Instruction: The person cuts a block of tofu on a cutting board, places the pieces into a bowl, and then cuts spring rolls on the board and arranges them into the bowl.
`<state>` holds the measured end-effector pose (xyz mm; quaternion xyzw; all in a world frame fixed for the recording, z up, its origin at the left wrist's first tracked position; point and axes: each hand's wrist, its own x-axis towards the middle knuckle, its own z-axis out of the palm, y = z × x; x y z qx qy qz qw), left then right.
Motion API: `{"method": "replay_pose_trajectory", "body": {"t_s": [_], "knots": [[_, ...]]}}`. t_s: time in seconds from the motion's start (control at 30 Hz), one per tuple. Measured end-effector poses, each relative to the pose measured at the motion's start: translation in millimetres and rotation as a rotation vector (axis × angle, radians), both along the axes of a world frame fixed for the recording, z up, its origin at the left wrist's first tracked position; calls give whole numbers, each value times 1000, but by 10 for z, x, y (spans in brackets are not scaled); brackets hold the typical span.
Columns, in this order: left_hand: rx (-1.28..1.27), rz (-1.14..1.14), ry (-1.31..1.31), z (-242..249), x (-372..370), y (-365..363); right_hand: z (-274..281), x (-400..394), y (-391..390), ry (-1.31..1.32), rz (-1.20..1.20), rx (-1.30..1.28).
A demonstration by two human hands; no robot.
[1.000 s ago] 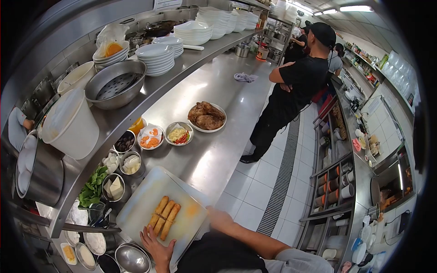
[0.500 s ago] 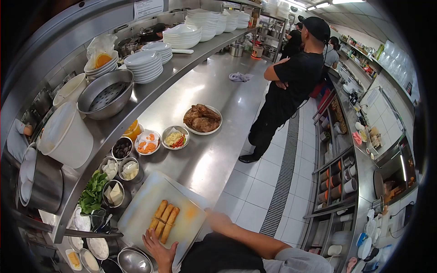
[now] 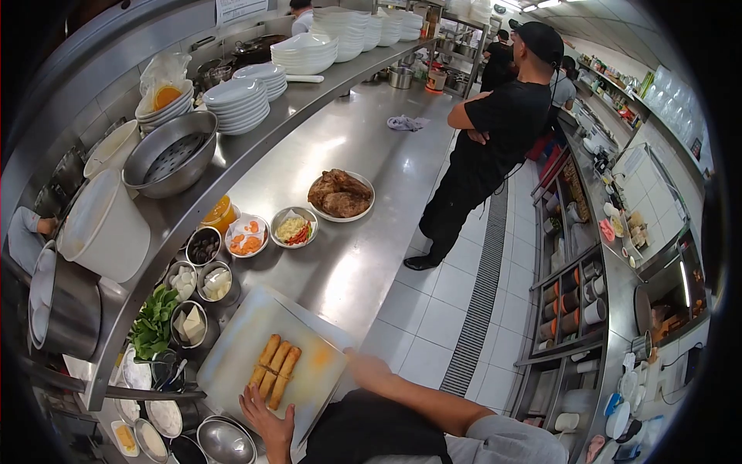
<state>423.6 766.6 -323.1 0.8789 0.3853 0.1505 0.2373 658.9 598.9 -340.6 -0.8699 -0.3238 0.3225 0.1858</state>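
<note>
Three golden fried rolls [image 3: 273,371] lie side by side on a white cutting board [image 3: 232,340] with an orange stain; a thin dark line crosses them. At their lower end is my left hand [image 3: 267,421], its fingers spread and its fingertips at the rolls. My right hand [image 3: 367,371] is at the board's right edge, blurred, so its fingers cannot be made out. Metal cups hold white pieces and pale blocks [image 3: 190,325] left of the board, near green leaves [image 3: 153,321].
Beyond the board are a plate of browned meat [image 3: 340,195], a bowl of chopped yellow and red food [image 3: 294,229] and a bowl of orange slices [image 3: 247,238]. A shelf at left bears plates [image 3: 236,107]. A person in black [image 3: 506,116] stands across the counter corner.
The view has shifted slightly. My left hand remains by the rolls and my right hand at the board's edge. At the back left, another person's head and shoulder show more.
</note>
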Motion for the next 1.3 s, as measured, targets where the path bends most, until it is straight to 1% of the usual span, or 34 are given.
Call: {"method": "replay_pose_trajectory", "body": {"t_s": [0.07,0.17,0.2,0.27,0.33,0.4,0.43,0.47,0.53,0.6,0.67,0.73,0.77,0.83,0.87,0.93,1.03,1.1,1.13,1.17,1.23,1.3], "knots": [[-27,8,-74,45,8,9,38,4,9,15,-17,-14],[-55,-61,-174,361,131,81,42,12,19,24,-16,-60],[-260,-90,-203,553,201,109,39,20,19,29,-6,-70],[-664,-140,-276,1105,403,200,51,28,10,28,15,-93],[-549,-474,-213,1820,683,284,122,48,25,14,47,-115],[-223,-717,-144,2488,983,231,143,34,17,-29,62,-95],[-114,-830,-123,2816,1135,161,146,18,12,-51,72,-84],[-3,-940,-97,3107,1278,65,130,-6,-3,-70,80,-69],[101,-1171,-71,3523,1528,-164,106,-58,-30,-89,87,-52],[158,-1297,52,3805,1750,-616,97,-105,-84,-86,80,-37],[347,-1355,80,4218,1576,-787,80,-130,-139,-72,56,-26],[419,-1361,60,4295,1546,-879,39,-154,-196,-54,31,-14],[397,-1327,25,4223,1543,-917,27,-164,-223,-44,15,-6],[446,-1157,-103,4014,1561,-1030,20,-159,-298,-25,-22,10],[508,-1023,-188,3892,1599,-1076,2,-154,-316,-9,-45,19],[550,-902,-222,3689,1590,-1087,-60,-174,-316,36,-85,38],[551,-950,-167,3618,1517,-761,-287,-119,-247,159,-202,107],[555,-991,-141,3556,1488,-497,-456,-15,-136,320,-330,198],[408,-921,-93,3376,1475,-369,-481,12,-97,367,-362,208],[262,-849,-46,3082,1445,-234,-281,44,-73,261,-228,126],[167,-659,-32,2401,1274,53,53,96,-46,40,30,-32],[93,-482,-27,1757,1008,229,-72,106,-47,35,19,-19]]}}
